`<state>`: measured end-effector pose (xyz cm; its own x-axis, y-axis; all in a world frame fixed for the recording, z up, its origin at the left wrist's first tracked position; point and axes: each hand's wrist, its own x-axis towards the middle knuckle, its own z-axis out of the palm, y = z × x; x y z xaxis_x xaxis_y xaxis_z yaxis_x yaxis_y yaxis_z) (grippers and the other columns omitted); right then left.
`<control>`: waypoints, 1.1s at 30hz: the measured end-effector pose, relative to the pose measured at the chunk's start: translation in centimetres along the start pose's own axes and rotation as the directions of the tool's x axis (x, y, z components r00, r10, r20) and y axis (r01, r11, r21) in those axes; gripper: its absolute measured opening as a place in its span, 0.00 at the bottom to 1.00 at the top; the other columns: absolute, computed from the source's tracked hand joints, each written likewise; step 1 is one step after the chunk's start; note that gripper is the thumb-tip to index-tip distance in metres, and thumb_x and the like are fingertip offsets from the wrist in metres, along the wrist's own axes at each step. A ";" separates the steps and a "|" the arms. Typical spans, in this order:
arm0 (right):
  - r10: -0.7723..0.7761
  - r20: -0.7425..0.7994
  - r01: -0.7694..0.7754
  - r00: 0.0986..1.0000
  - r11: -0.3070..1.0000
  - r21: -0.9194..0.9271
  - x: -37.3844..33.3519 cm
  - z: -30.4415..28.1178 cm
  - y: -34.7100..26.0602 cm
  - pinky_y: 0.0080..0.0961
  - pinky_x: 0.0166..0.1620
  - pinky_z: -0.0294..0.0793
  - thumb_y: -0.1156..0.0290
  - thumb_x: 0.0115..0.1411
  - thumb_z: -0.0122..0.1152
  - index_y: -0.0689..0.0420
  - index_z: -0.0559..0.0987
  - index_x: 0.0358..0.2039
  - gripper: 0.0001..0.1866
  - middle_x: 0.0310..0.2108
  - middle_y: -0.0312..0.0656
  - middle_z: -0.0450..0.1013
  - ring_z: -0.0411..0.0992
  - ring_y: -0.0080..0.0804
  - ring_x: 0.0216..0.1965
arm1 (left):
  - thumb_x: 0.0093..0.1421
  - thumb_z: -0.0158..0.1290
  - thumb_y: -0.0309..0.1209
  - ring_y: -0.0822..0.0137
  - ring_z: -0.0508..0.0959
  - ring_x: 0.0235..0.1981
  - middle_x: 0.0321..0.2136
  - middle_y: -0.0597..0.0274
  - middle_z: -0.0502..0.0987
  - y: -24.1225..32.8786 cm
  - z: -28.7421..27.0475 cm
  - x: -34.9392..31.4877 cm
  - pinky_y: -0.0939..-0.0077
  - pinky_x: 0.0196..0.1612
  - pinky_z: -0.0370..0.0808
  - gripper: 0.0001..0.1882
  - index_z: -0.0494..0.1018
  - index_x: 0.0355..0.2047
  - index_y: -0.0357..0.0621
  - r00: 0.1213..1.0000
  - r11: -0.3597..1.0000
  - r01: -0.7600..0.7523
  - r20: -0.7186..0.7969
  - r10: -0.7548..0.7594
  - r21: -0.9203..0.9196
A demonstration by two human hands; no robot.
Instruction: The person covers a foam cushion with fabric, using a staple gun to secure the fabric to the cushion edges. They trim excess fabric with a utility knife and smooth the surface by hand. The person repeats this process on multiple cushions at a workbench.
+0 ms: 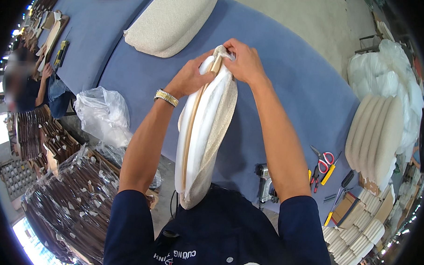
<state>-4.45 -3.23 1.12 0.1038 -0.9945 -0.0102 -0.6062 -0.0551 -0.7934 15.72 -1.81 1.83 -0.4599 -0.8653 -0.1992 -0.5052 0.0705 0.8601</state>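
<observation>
A long cushion pad [205, 116] stands on its edge before me, with white foam on both sides of a thin wooden board [192, 115]. Beige woven fabric [225, 116] wraps its right side and hangs loose toward my body. At the far end my left hand [195, 75] grips the pad, thumb pressed near the board. My right hand [244, 61] pinches the beige fabric and a bit of white material at the same tip. Part of the fingers of both hands is hidden behind the pad.
A covered beige cushion [171, 21] lies at the back of the blue table [288, 88]. Scissors [324, 162], yellow-handled cutters [331, 173] and a staple gun [265, 183] lie to the right. Several beige cushions [375, 138] stand at the right edge. Another person [29, 86] works at far left.
</observation>
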 end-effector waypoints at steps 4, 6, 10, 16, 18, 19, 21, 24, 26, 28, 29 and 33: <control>-0.001 0.002 0.001 1.000 1.000 -0.029 0.4 0.2 0.3 0.43 0.53 0.78 0.71 0.56 0.64 0.60 0.81 0.48 0.18 0.46 0.52 0.82 0.79 0.53 0.49 | 0.55 0.56 0.37 0.57 0.78 0.55 0.56 0.47 0.78 0.1 -0.2 0.2 0.65 0.62 0.70 0.40 0.64 0.70 0.45 1.000 0.998 0.025 0.007 -0.025 -0.061; 0.019 -0.003 -0.019 1.000 0.999 -0.028 0.3 0.2 0.2 0.43 0.53 0.78 0.71 0.56 0.64 0.58 0.81 0.48 0.18 0.46 0.51 0.82 0.79 0.53 0.49 | 0.56 0.57 0.35 0.60 0.78 0.55 0.57 0.49 0.77 0.0 -0.3 0.3 0.67 0.62 0.70 0.40 0.65 0.70 0.45 0.999 0.994 0.050 0.013 -0.049 -0.101; 0.069 0.032 -0.067 0.997 0.996 -0.060 0.7 0.5 -0.5 0.43 0.53 0.78 0.69 0.57 0.64 0.55 0.82 0.49 0.18 0.47 0.49 0.81 0.79 0.51 0.49 | 0.55 0.58 0.34 0.62 0.77 0.56 0.58 0.52 0.77 -1.9 -0.7 0.8 0.67 0.62 0.71 0.41 0.64 0.71 0.45 0.996 0.973 0.089 0.030 -0.084 -0.212; 0.127 0.062 -0.125 0.990 0.992 -0.035 1.0 0.8 -0.7 0.42 0.54 0.78 0.68 0.57 0.65 0.54 0.82 0.50 0.19 0.47 0.48 0.81 0.79 0.50 0.50 | 0.57 0.59 0.29 0.67 0.76 0.55 0.59 0.54 0.75 -2.3 -0.8 0.7 0.70 0.62 0.71 0.39 0.64 0.71 0.41 0.988 0.926 0.152 0.044 -0.145 -0.346; 0.128 0.056 -0.126 0.990 0.991 -0.034 0.9 0.7 -0.7 0.42 0.55 0.77 0.68 0.57 0.66 0.54 0.82 0.50 0.19 0.47 0.49 0.82 0.79 0.50 0.50 | 0.58 0.59 0.27 0.67 0.76 0.56 0.59 0.54 0.75 -2.2 -0.7 0.8 0.70 0.62 0.70 0.39 0.63 0.71 0.41 0.988 0.921 0.152 0.055 -0.142 -0.360; 0.123 0.049 -0.121 0.991 0.992 -0.036 0.9 0.7 -0.6 0.42 0.55 0.77 0.68 0.57 0.66 0.54 0.82 0.50 0.19 0.47 0.49 0.82 0.79 0.50 0.50 | 0.58 0.58 0.27 0.67 0.76 0.56 0.59 0.55 0.75 -2.1 -0.7 0.8 0.70 0.62 0.70 0.39 0.63 0.71 0.41 0.989 0.918 0.151 0.057 -0.139 -0.368; 0.121 0.046 -0.119 0.992 0.992 -0.030 0.8 0.7 -0.6 0.43 0.54 0.77 0.69 0.56 0.67 0.54 0.82 0.49 0.19 0.46 0.49 0.82 0.78 0.51 0.50 | 0.58 0.59 0.27 0.67 0.76 0.56 0.59 0.55 0.75 -2.2 -0.8 0.8 0.70 0.63 0.70 0.39 0.63 0.71 0.41 0.989 0.922 0.150 0.065 -0.135 -0.357; 0.111 0.049 -0.111 0.993 0.994 -0.012 0.8 0.8 -0.5 0.43 0.54 0.77 0.69 0.56 0.66 0.55 0.82 0.49 0.18 0.46 0.50 0.82 0.78 0.51 0.50 | 0.58 0.59 0.28 0.67 0.76 0.56 0.59 0.56 0.75 -2.4 -0.7 0.6 0.71 0.63 0.70 0.39 0.62 0.71 0.41 0.991 0.912 0.135 0.065 -0.119 -0.387; 0.077 0.040 -0.076 0.996 0.997 -0.008 0.6 1.0 -0.1 0.43 0.53 0.77 0.69 0.56 0.66 0.56 0.82 0.49 0.18 0.46 0.51 0.81 0.78 0.52 0.49 | 0.58 0.59 0.28 0.67 0.75 0.56 0.59 0.56 0.75 -2.3 -0.5 0.3 0.71 0.63 0.70 0.40 0.62 0.71 0.41 0.992 0.909 0.125 0.064 -0.108 -0.398; 0.060 0.037 -0.060 0.998 0.998 0.012 0.6 0.8 0.0 0.44 0.53 0.77 0.69 0.57 0.65 0.57 0.82 0.49 0.18 0.46 0.51 0.81 0.78 0.53 0.49 | 0.58 0.59 0.29 0.67 0.75 0.56 0.59 0.55 0.75 -1.8 -0.5 0.3 0.70 0.63 0.69 0.40 0.62 0.71 0.41 0.994 0.915 0.107 0.059 -0.091 -0.389; 0.051 0.035 -0.051 0.998 0.998 0.022 0.3 0.7 0.1 0.44 0.53 0.77 0.70 0.57 0.65 0.58 0.82 0.49 0.18 0.47 0.52 0.81 0.78 0.53 0.49 | 0.58 0.60 0.29 0.67 0.75 0.56 0.59 0.55 0.75 -2.0 -0.4 0.3 0.70 0.63 0.69 0.40 0.62 0.71 0.41 0.995 0.930 0.099 0.057 -0.084 -0.355; 0.021 -0.073 -0.015 0.997 0.997 0.074 -0.8 1.1 1.6 0.45 0.54 0.76 0.69 0.58 0.64 0.57 0.80 0.51 0.20 0.48 0.52 0.80 0.78 0.56 0.50 | 0.57 0.58 0.31 0.65 0.74 0.60 0.60 0.53 0.74 -0.1 1.3 -0.1 0.70 0.65 0.67 0.38 0.65 0.69 0.39 0.999 0.960 0.005 -0.048 -0.019 -0.280</control>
<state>-4.62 -2.37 -0.82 0.0334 -0.9993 0.0178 -0.5476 -0.0332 -0.8361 14.90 -1.08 1.18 -0.4143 -0.8895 -0.1928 -0.2828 -0.0755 0.9562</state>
